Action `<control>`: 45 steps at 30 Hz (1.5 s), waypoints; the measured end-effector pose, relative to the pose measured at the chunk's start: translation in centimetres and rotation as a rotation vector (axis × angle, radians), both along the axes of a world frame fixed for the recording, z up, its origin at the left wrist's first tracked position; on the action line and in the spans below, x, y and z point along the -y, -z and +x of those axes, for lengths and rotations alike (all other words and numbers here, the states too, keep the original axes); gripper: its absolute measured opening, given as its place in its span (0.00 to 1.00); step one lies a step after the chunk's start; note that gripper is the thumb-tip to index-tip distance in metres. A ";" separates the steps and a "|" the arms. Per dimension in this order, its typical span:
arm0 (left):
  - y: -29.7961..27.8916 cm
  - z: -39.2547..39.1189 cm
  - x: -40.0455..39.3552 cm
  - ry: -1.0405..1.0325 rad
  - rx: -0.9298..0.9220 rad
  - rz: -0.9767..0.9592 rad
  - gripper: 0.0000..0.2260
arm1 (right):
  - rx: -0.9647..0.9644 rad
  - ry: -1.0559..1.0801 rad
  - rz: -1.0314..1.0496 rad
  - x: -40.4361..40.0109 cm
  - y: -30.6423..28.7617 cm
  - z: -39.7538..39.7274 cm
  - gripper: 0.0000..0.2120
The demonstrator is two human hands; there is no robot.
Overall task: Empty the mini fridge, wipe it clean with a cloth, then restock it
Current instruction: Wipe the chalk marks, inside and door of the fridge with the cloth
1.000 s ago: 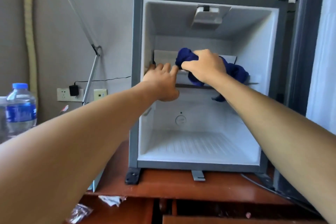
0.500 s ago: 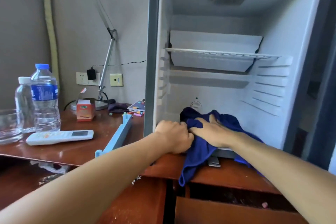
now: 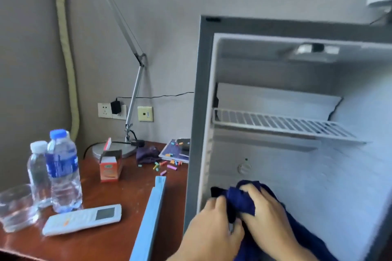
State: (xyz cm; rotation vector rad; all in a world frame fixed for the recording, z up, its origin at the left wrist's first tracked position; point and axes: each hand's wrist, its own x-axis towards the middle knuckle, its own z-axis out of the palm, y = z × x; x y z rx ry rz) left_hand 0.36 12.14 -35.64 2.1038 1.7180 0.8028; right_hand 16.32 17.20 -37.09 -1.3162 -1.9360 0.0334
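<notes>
Wiping is the step that seems to be going on now: the grey mini fridge with white plastic walls [image 3: 195, 112] is standing open with nothing on its white wire shelf [image 3: 282, 125] and, as far as the view is showing, nothing on its floor, so I judge the emptying as done, the cleaning as partly done and the restocking as not begun. The dark blue soft cloth [image 3: 244, 201] is lying bunched at the lower front of the fridge, near its left wall. The left hand [image 3: 212, 231] is curling its fingers around one fold of the cloth, and the right hand [image 3: 263, 212] is gripping the bunch from above with bent fingers; both hands are touching each other. The cloth is looking thick and limp, hanging down in heavy folds. To the left of the fridge, on the glossy red-brown wooden desk [image 3: 118, 235], the things are waiting: two clear plastic water bottles [image 3: 61, 171], a clear round glass bowl [image 3: 17, 207], a small orange cardboard carton [image 3: 109, 167], a flat white remote control [image 3: 84, 218] and a long pale blue plastic rail [image 3: 152, 218] just beside the fridge.
</notes>
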 end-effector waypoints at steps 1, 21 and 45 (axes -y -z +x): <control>-1.4 -0.9 0.8 0.041 0.222 -0.011 0.25 | -0.084 -0.014 0.036 1.5 -1.8 -1.0 0.17; -18.9 -4.9 4.7 0.036 1.498 -0.711 0.36 | 0.199 0.211 0.854 1.4 -29.0 -13.6 0.16; 2.0 -6.9 3.8 -0.302 1.843 -1.125 0.31 | 0.224 0.248 -0.392 9.1 1.4 -13.4 0.13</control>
